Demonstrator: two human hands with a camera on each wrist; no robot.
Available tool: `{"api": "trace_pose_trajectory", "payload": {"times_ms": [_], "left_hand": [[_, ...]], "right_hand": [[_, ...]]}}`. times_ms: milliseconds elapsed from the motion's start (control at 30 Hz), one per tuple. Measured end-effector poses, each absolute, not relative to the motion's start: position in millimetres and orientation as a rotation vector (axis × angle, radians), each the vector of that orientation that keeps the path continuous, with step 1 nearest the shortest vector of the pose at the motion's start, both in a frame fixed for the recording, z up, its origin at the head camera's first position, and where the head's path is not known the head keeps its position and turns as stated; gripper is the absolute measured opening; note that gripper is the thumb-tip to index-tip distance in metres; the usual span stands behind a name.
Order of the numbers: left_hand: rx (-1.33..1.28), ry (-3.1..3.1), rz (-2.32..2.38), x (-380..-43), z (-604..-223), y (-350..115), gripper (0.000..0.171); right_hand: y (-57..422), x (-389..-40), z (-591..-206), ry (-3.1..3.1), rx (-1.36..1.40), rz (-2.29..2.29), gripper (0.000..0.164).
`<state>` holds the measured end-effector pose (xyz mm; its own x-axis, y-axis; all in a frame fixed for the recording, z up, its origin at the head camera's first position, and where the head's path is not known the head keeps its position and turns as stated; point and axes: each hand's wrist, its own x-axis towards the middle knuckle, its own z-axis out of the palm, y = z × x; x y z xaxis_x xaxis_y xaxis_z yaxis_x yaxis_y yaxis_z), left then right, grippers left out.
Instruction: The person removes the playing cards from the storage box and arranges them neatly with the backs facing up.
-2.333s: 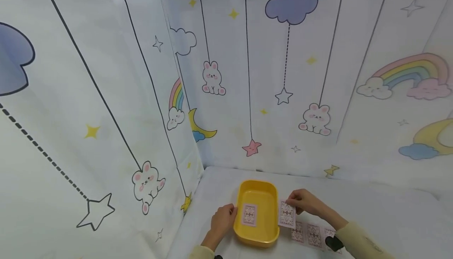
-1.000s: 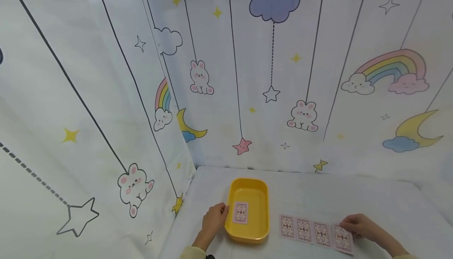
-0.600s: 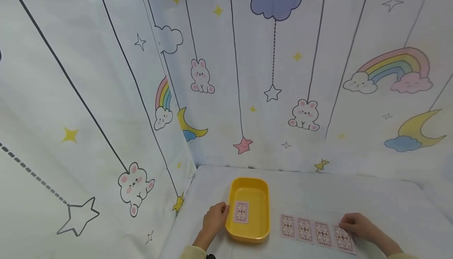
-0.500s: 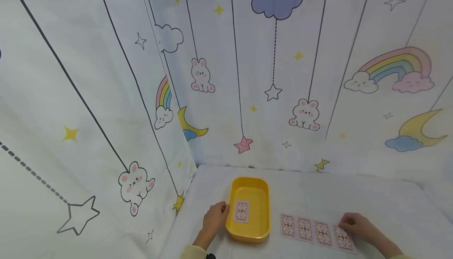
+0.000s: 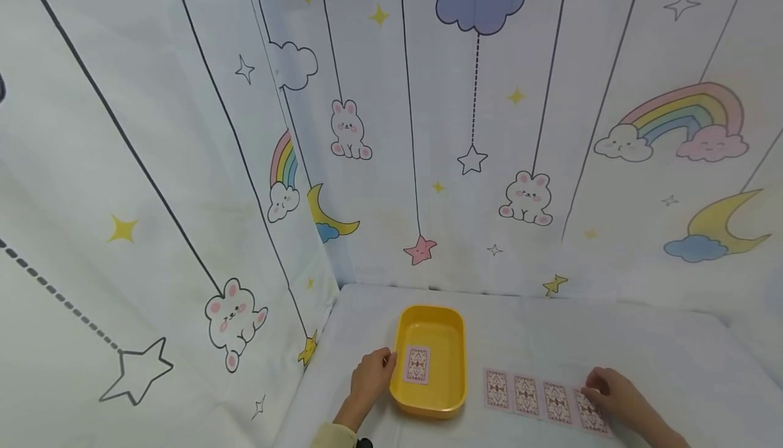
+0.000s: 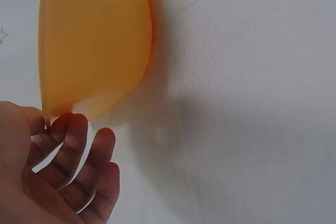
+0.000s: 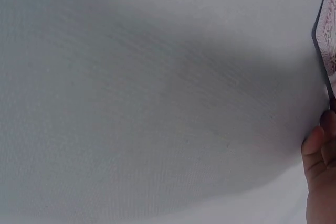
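A shallow yellow tray (image 5: 428, 400) stands on the white-covered table with one face-down playing card (image 5: 417, 364) lying in its left side. My left hand (image 5: 371, 374) pinches the tray's left rim between thumb and fingers, as the left wrist view also shows. Right of the tray, several face-down cards form a slightly slanting row. Bent over the top of the rightmost card (image 5: 592, 415) is my right hand (image 5: 619, 397), thumb and forefinger at its upper edge; I cannot tell whether they pinch it. The right wrist view shows only part of that hand beside a card.
Three more cards of the row, the leftmost card (image 5: 497, 389), a second card (image 5: 526, 395) and a third card (image 5: 558, 404), lie side by side. White curtains (image 5: 367, 196) printed with rabbits, clouds and stars rise behind the table (image 5: 520, 339) and on the left.
Earlier, my right hand held a card beside the tray's right rim; then it moved right to the row's end. Lately its thumb and forefinger have shifted slightly left. My left hand stays on the tray.
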<state>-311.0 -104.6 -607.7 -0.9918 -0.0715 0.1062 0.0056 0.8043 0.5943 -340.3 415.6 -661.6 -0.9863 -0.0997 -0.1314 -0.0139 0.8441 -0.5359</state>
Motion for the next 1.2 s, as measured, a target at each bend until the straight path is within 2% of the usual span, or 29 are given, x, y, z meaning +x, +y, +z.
{"api": "trace_pose_trajectory", "payload": {"times_ms": [233,400,633,767,867,1000,1200], "left_hand": [[0.047,-2.861,-0.95,-310.8,-608.5,-105.4,0.027],[0.066,-2.871,-0.97,-313.2,-612.1,-106.4,0.027],[0.073,-2.889,-1.007,-313.3,-612.4,-105.0,0.027],[0.059,-2.872,-0.994,-314.4,-613.5,-106.0,0.027],[0.064,-2.862,-0.996,-316.1,-615.3,-106.9,0.027],[0.114,-2.864,-1.018,-317.6,-616.8,-108.9,0.028],[0.093,-2.853,-1.069,-317.1,-616.1,-107.7,0.028]], "right_hand": [[415.2,-339.6,-661.0,2.911,-0.13,-0.804,0.031],[414.3,-340.5,-658.5,2.907,-0.125,-0.8,0.033],[413.3,-339.8,-655.1,2.877,-0.01,-0.837,0.05],[405.3,-344.7,-641.3,2.947,-0.009,-0.848,0.041],[381.2,-351.3,-621.7,3.053,-0.084,-0.895,0.023],[320.8,-364.8,-590.4,3.175,-0.336,-0.996,0.008],[229.2,-376.2,-548.9,3.155,-0.687,-1.131,0.012]]}}
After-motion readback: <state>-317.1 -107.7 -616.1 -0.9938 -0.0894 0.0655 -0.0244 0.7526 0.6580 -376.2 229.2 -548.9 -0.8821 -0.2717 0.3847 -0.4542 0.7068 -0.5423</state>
